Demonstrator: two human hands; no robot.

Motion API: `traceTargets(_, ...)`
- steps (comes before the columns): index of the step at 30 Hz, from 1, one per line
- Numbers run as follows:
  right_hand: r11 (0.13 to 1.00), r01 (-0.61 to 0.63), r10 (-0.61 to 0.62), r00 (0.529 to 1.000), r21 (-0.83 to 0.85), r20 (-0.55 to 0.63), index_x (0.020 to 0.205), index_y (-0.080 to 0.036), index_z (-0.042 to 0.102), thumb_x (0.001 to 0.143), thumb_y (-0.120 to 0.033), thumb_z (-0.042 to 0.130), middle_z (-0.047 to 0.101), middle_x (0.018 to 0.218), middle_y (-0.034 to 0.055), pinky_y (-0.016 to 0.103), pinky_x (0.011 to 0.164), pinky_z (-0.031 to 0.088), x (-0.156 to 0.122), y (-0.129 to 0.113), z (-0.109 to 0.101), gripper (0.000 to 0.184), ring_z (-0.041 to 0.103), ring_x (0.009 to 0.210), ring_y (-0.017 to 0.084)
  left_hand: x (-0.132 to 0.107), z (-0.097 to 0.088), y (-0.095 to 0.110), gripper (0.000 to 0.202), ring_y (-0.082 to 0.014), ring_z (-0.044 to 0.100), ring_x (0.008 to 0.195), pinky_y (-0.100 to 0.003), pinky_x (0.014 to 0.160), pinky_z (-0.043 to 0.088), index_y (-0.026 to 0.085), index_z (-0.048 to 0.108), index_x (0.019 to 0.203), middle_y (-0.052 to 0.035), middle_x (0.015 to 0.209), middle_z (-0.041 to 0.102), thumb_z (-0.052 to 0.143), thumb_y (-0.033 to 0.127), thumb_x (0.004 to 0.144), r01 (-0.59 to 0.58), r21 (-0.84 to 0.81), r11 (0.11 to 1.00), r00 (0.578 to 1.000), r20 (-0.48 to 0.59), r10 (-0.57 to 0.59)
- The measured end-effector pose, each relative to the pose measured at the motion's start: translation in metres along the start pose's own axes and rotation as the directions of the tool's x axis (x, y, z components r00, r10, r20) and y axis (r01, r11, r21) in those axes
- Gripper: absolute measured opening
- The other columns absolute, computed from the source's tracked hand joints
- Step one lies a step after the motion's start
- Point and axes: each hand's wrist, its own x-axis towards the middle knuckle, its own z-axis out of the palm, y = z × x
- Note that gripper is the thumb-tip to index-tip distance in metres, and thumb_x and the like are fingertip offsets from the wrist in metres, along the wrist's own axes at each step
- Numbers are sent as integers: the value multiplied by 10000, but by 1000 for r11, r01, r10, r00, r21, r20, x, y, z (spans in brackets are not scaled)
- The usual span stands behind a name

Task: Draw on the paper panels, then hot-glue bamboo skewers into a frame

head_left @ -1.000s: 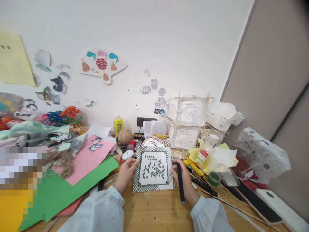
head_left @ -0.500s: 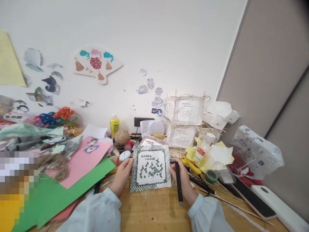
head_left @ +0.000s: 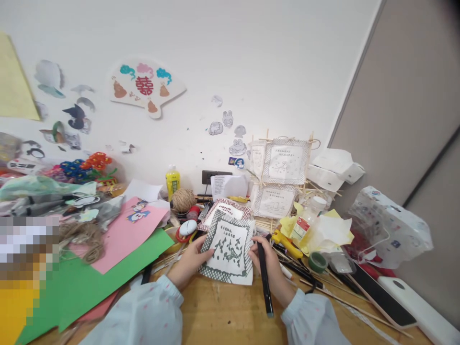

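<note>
Between my two hands is a white paper sheet point(head_left: 230, 249) with a dark green cross-hatched border, leaf shapes and lines of writing. My left hand point(head_left: 190, 261) grips its left edge, the thumb lying on the front. My right hand point(head_left: 268, 266) pinches the right edge and also holds a black marker pen point(head_left: 265, 282), which points down toward the table. Behind the green sheet leans a similar sheet with a red hatched border point(head_left: 224, 211), its lower part hidden.
Green paper point(head_left: 108, 282) and pink paper point(head_left: 125, 239) lie left. Behind are a twine ball point(head_left: 183, 199), a yellow bottle point(head_left: 173, 183) and a stick frame with drawn panels point(head_left: 285, 163). Right are yellow-handled pliers or scissors point(head_left: 287, 243), green tape point(head_left: 317, 262) and a phone point(head_left: 383, 294).
The green-bordered sheet has tilted, its top leaning back and its left edge turned. My left hand has shifted right and lower, its thumb now over the front. The view has moved slightly.
</note>
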Motion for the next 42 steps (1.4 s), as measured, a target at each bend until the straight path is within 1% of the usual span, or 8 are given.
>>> traceTargets(7,999,-39,39,999,-1,-19,1019,-215,513,742,-272,591,569,755,2,312,657,496,0,5,-3,293,579,680,162,8,-10,-7,761,-272,482,1207,-391,979,427,158,342,1374,-140,1349,482,650,279,690,-182,289,940,953,-185,241)
traceTargets(10,998,-62,62,998,-30,13,1039,-216,509,731,-258,598,577,770,6,308,641,497,-2,11,-3,323,585,678,164,1,-3,-1,633,-290,449,1224,-459,1035,351,178,436,1329,-137,1316,496,608,244,723,-245,630,737,870,-194,454)
traceTargets(12,997,-60,61,998,-47,34,1058,-218,507,738,-241,590,577,784,9,307,654,497,-3,11,-2,331,588,690,163,-5,3,2,444,-291,424,1241,-478,1068,296,205,586,1188,-120,1300,516,590,215,745,-349,766,539,830,-14,557)
traceTargets(18,993,-38,43,998,-116,37,1064,-221,513,751,-226,559,582,813,11,317,705,484,-7,-4,3,316,585,735,168,-12,17,-10,295,-237,518,1185,-410,1007,397,255,691,1009,-63,1154,655,480,154,829,-644,583,496,753,598,274)
traceTargets(24,992,15,-30,993,-128,-114,1087,-213,549,839,-341,497,586,869,39,328,740,463,-13,-27,0,283,569,786,183,-11,15,-15,293,-267,515,1178,-416,985,383,268,676,1048,-59,1167,650,600,210,772,-638,572,515,756,593,277)
traceTargets(28,995,95,-86,982,-41,169,862,-216,646,861,-357,450,627,883,48,327,767,461,-16,-35,-4,242,587,844,194,-10,15,-8,263,-234,575,1047,-369,911,411,255,683,1021,-58,1074,683,537,188,812,-663,595,453,741,608,285)
traceTargets(34,977,-214,193,900,12,391,780,-199,594,802,-318,519,567,581,-28,260,562,428,-17,-38,2,142,533,554,136,-8,14,-8,263,-212,571,953,-331,848,434,214,684,978,-72,1004,673,526,133,784,-685,628,370,725,639,257)
traceTargets(42,979,-201,202,950,-30,239,677,-200,530,802,-338,538,532,603,-26,248,570,416,-14,-32,3,187,507,590,131,-16,15,-5,211,-187,564,939,-279,831,450,199,684,942,-47,1019,644,586,124,770,-622,705,341,772,624,119)
